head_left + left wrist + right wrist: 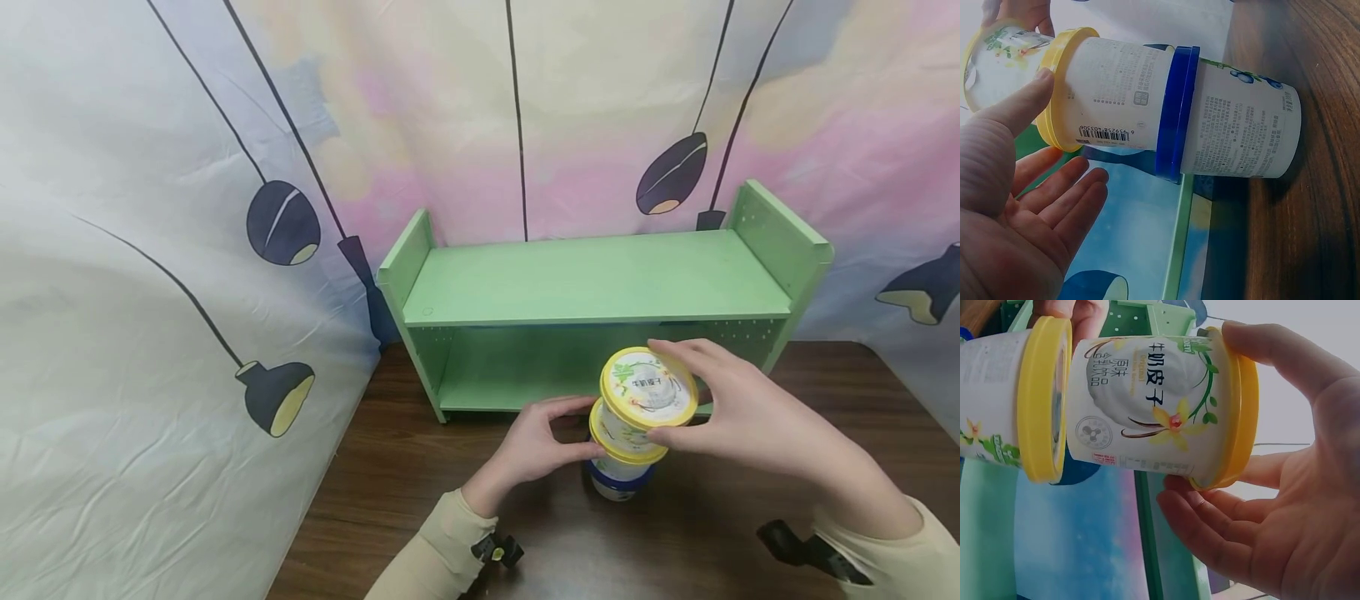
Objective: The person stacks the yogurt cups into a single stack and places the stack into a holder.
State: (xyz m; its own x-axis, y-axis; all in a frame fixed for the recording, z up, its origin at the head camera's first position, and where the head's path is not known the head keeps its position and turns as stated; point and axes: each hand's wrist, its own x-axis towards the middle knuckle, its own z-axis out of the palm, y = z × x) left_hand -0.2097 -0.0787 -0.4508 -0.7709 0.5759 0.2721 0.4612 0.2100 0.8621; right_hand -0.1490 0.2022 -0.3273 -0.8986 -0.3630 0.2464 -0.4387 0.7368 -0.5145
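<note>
Three paper tubs stand in a column on the table. At the bottom is a blue-lidded tub (1241, 119), upright on the wood. A yellow-lidded tub (1116, 100) sits on it, and my left hand (532, 442) pinches its lid between thumb and index finger, the other fingers extended below. My right hand (742, 408) grips the upper yellow-lidded tub (1147, 406) by its lid, thumb on one side and fingers on the other. That tub is directly over the middle one, slightly tilted; whether their surfaces touch I cannot tell.
Behind the tubs stands a green two-tier shelf (600, 279), its lower level partly hidden by the tubs and right hand. Dark wooden table (390, 500) extends to both sides. A painted cloth backdrop (450, 125) hangs behind and at the left.
</note>
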